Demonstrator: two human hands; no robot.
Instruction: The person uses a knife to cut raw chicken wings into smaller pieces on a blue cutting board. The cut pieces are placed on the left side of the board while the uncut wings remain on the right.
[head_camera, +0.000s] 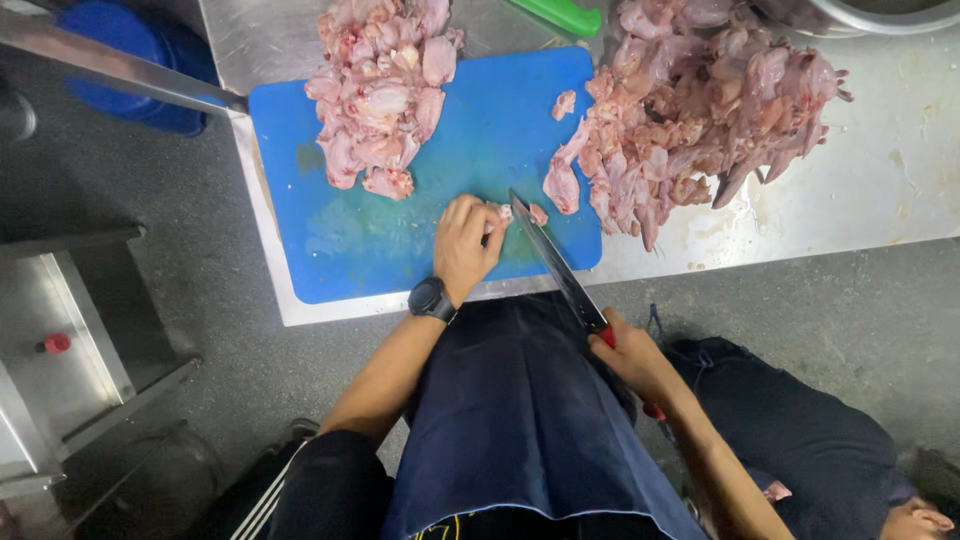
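on the blue cutting board (400, 240), near edge | left hand (465, 245) pinned a small chicken piece (505, 212) at its 2 o'clock | right hand (630, 355) gripped the knife (555, 262), blade's long axis running 11 to 5 o'clock, tip touching the piece

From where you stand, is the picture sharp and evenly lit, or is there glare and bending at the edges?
Head view: the blue cutting board and left hand are fairly sharp; soft glare whitens the steel table at right; the floor at lower left is dim; the wide lens bends the table edge; the knife blade looks slightly smeared.
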